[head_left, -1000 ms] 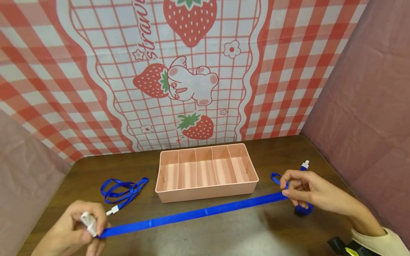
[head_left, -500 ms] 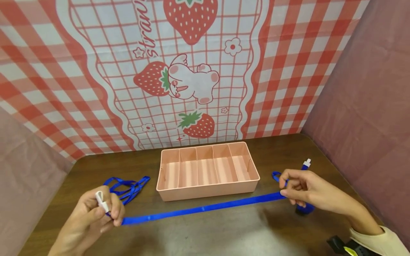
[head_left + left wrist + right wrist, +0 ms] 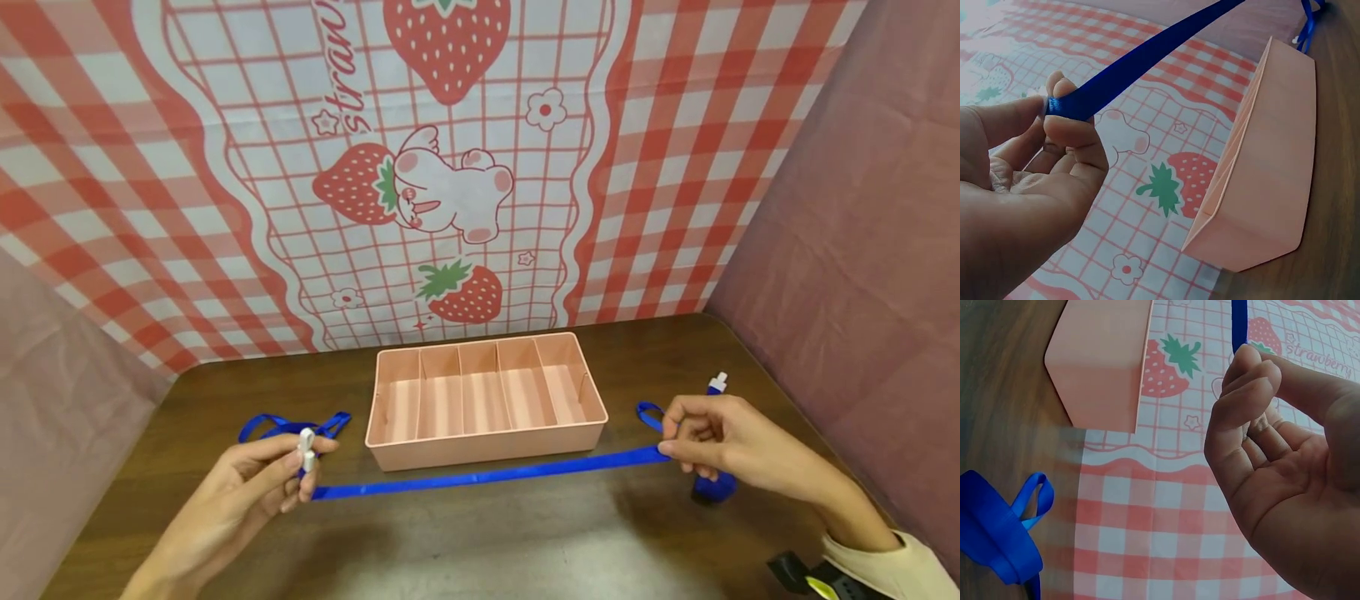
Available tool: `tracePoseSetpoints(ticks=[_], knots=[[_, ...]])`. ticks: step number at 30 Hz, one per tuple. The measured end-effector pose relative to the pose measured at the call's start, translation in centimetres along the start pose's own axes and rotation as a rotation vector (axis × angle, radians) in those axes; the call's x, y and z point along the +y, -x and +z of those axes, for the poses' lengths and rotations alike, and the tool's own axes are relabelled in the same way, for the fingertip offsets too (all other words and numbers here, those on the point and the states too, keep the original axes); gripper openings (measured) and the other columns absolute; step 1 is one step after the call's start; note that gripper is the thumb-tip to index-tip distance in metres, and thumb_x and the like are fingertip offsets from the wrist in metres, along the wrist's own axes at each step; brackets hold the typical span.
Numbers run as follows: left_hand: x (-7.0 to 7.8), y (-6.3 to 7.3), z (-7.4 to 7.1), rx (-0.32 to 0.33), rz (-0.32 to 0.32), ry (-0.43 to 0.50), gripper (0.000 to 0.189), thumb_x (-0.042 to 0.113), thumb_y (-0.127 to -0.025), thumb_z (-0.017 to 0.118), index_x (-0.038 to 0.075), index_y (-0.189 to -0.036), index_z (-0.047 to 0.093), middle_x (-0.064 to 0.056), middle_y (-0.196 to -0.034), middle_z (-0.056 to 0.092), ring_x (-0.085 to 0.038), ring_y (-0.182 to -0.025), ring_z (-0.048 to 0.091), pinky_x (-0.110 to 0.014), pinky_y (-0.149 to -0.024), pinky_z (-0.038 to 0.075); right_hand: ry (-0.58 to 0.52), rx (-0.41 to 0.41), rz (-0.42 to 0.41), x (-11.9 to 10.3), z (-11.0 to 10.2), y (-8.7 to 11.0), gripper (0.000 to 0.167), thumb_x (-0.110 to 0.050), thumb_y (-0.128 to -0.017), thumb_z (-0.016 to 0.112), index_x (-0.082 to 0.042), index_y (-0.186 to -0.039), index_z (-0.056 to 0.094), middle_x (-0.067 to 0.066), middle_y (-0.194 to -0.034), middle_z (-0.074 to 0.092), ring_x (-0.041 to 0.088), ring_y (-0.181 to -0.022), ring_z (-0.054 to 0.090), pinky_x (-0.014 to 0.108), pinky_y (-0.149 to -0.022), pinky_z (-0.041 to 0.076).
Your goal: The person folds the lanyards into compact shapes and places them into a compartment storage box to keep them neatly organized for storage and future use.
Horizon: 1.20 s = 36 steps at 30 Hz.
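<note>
A blue lanyard [image 3: 480, 478] is stretched between my two hands in front of the pink box. My left hand [image 3: 247, 483] pinches its end beside a white plastic clip [image 3: 307, 450]; in the left wrist view the folded end of the strap [image 3: 1119, 78] sits between thumb and finger. At the right, my right hand [image 3: 720, 437] pinches the other end between thumb and forefinger. More blue lanyard [image 3: 997, 525] lies on the table under and beside the right hand, partly hidden by it. Behind my left hand rests another loosely coiled blue lanyard [image 3: 262, 427], partly covered.
The pink divided box [image 3: 487, 452] with several compartments stands mid-table near the back. A white clip [image 3: 717, 382] on a blue strap lies at the right. Behind the brown table [image 3: 450, 558] hangs a strawberry-patterned cloth [image 3: 660, 208].
My left hand has moved right and upward with the clip end, coming in front of the coiled lanyard. The strap between the hands is shorter and more level. My right hand has hardly moved.
</note>
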<state>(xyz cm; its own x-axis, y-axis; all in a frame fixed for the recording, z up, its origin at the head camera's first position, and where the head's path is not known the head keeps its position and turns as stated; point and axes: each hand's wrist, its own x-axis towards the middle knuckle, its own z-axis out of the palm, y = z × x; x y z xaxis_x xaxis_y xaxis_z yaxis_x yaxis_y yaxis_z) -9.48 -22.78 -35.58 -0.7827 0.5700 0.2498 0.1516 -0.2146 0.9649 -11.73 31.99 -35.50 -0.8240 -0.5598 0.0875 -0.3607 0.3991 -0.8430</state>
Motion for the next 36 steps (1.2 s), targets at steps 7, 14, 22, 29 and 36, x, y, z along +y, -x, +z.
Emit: tracePoseSetpoints(ticks=[7,14,22,29,36], knots=[[1.1,0.0,1.6,0.072,-0.066,-0.164,0.033,-0.005,-0.105,0.034,-0.008,-0.135,0.049,-0.002,-0.092,0.061,-0.012,-0.077,0.055,-0.031,-0.059,0.047,-0.033,-0.031,-0.043,-0.3,-0.5,0.4,0.009,-0.001,-0.096,0.062,-0.009,-0.096,0.058,0.002,-0.071,0.066,0.020,-0.055,0.060,0.033,-0.046,0.051],[1.1,-0.1,2.7,0.049,0.064,-0.243,0.025,-0.016,-0.099,0.039,-0.004,-0.115,0.054,-0.013,-0.093,0.071,-0.019,-0.080,0.067,-0.031,-0.064,0.054,-0.027,-0.027,-0.088,-0.9,-0.8,1.0,0.016,0.005,-0.096,0.060,-0.011,-0.097,0.059,0.002,-0.072,0.066,0.018,-0.055,0.058,0.031,-0.044,0.049],[1.3,-1.1,3.5,0.002,0.089,-0.335,0.026,-0.016,-0.097,0.046,0.001,-0.110,0.060,-0.013,-0.090,0.071,-0.023,-0.077,0.068,-0.031,-0.059,0.054,-0.003,-0.039,-0.125,-2.0,-0.1,0.6,0.017,0.005,-0.095,0.061,-0.012,-0.096,0.059,-0.001,-0.074,0.066,0.017,-0.056,0.059,0.029,-0.046,0.050],[1.3,-2.4,3.7,0.001,0.064,-0.406,0.022,-0.010,-0.098,0.051,0.005,-0.109,0.063,-0.008,-0.087,0.069,-0.019,-0.074,0.066,-0.031,-0.054,0.050,0.021,-0.048,-0.128,-3.1,0.9,-0.5,0.015,0.000,-0.095,0.063,-0.015,-0.095,0.060,-0.004,-0.073,0.065,0.012,-0.056,0.059,0.029,-0.046,0.051],[1.0,-3.2,4.0,-0.054,0.125,-0.335,0.026,-0.014,-0.096,0.049,0.003,-0.111,0.062,-0.011,-0.091,0.068,-0.023,-0.081,0.068,-0.035,-0.069,0.058,0.013,-0.075,-0.156,-3.7,2.4,-1.5,0.015,-0.003,-0.095,0.065,-0.017,-0.095,0.061,-0.006,-0.073,0.064,0.011,-0.055,0.059,0.027,-0.043,0.048]])
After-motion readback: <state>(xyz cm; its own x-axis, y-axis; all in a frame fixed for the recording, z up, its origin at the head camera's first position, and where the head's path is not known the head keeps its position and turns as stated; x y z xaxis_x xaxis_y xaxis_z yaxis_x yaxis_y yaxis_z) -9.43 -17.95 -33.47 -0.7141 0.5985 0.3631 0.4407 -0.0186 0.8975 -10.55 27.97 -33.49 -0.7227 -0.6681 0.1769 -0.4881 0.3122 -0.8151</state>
